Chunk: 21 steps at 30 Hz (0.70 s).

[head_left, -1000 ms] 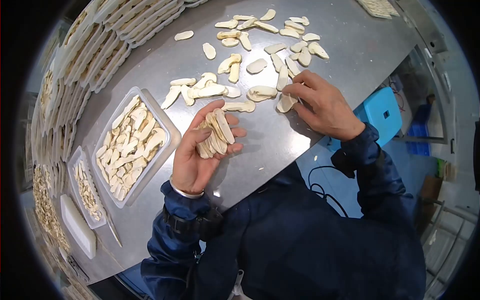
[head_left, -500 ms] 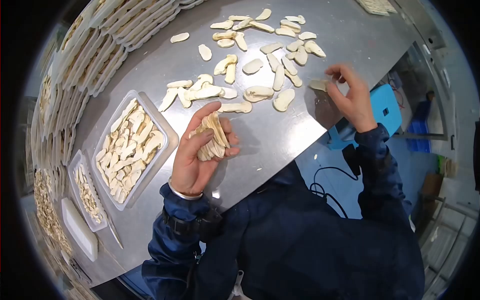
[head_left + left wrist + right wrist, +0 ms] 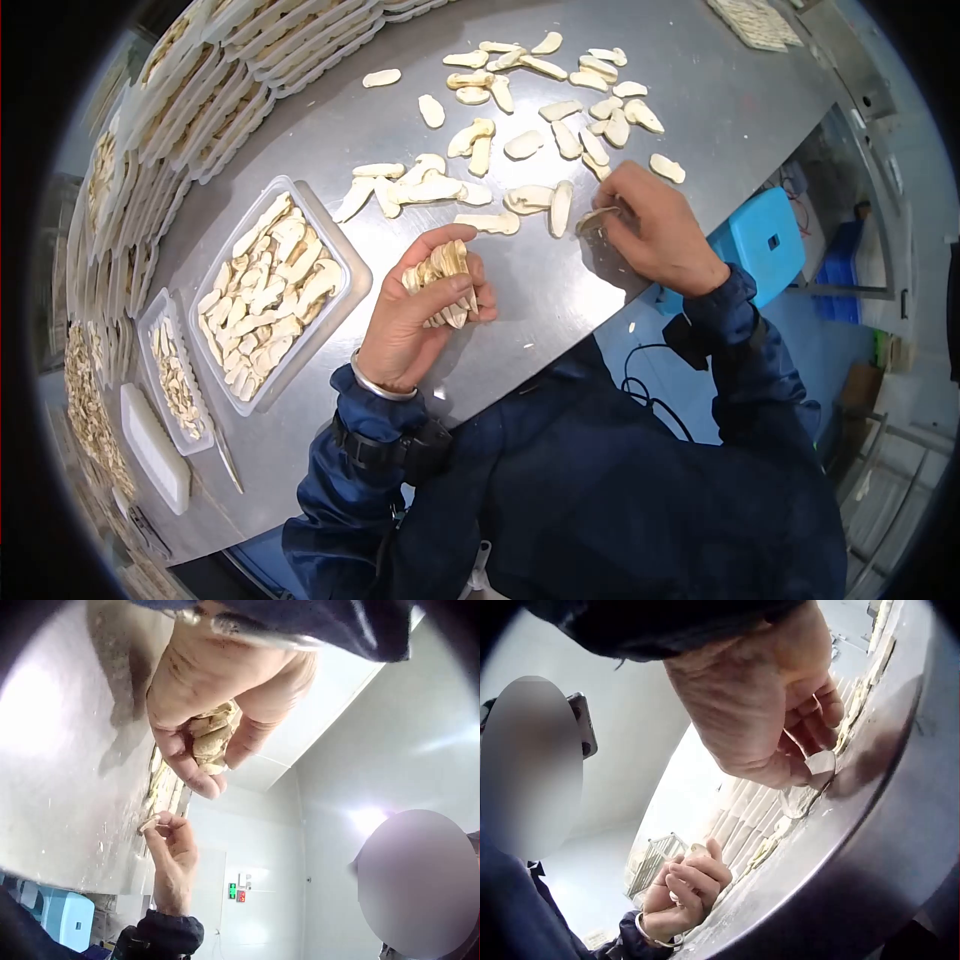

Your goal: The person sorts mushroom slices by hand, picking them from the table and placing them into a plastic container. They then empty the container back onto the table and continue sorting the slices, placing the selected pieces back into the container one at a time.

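Note:
My left hand (image 3: 412, 325) holds a bunch of pale mushroom slices (image 3: 447, 268) above the front of the metal table, thumb across them and fingers curled behind. In the left wrist view the slices (image 3: 214, 735) show between thumb and fingers. To the right, my right hand (image 3: 655, 228) pinches a single mushroom slice (image 3: 598, 217) close over the tabletop. That slice (image 3: 821, 769) sits between thumb and fingertips in the right wrist view. Just left of it lie a narrow slice (image 3: 561, 209) and a broader one (image 3: 528, 198). Another slice (image 3: 667, 168) lies alone beyond my right hand.
Many loose slices (image 3: 480, 148) spread over the table's back half. At left stand a clear tray (image 3: 243, 407) of slices, a smaller tray (image 3: 197, 446), a white tray (image 3: 155, 450) and a thin pointed tool (image 3: 230, 465). Filled trays (image 3: 190, 90) are stacked behind. A blue stool (image 3: 768, 240) stands right.
My right hand carried a slice to the right, where one now lies alone, then came back left and pinches a slice. The left hand tilted its bunch slightly and kept hold.

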Available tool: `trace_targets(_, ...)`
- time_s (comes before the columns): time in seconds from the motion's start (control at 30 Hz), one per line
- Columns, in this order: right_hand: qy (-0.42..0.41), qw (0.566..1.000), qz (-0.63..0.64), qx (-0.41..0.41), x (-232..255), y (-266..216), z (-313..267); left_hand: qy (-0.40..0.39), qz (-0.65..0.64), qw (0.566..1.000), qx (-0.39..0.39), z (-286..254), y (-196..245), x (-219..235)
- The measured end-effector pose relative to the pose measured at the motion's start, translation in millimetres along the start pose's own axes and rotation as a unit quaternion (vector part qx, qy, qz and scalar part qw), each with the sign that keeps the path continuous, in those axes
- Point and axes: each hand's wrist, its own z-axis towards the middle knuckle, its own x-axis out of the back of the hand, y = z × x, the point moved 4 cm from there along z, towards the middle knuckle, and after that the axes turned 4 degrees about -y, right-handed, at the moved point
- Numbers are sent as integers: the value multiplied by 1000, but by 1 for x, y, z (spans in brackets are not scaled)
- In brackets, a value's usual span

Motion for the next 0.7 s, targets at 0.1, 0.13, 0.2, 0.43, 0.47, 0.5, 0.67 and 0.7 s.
trace_targets(0.1, 14, 994, 84, -65, 2, 3, -4, -22, -14, 1000, -10, 1, -1, 3)
trace_targets(0.13, 54, 995, 71, -38, 5, -5, -4, -24, -18, 999, -16, 2, 0, 1)
trace_targets(0.2, 129, 990, 55, 17, 8, -32, 4, -18, -24, 999, -29, 2, 1, -1)
trace_targets(0.43, 121, 960, -39, 248, -32, -104, 36, -13, -95, 992, -88, 6, 2, -3)
trace_targets(0.47, 105, 960, -42, 254, -34, -109, 37, -4, -110, 990, -90, 6, 2, -1)
trace_targets(0.5, 77, 963, -3, 259, -34, -112, 38, 5, -117, 990, -73, 6, 1, 1)
trace_targets(0.67, 66, 976, 100, 185, -19, -90, 28, 0, -98, 993, -70, 4, 2, 0)
trace_targets(0.7, 109, 978, 86, 157, -10, -82, 25, 0, -73, 995, -73, 3, 3, 0)
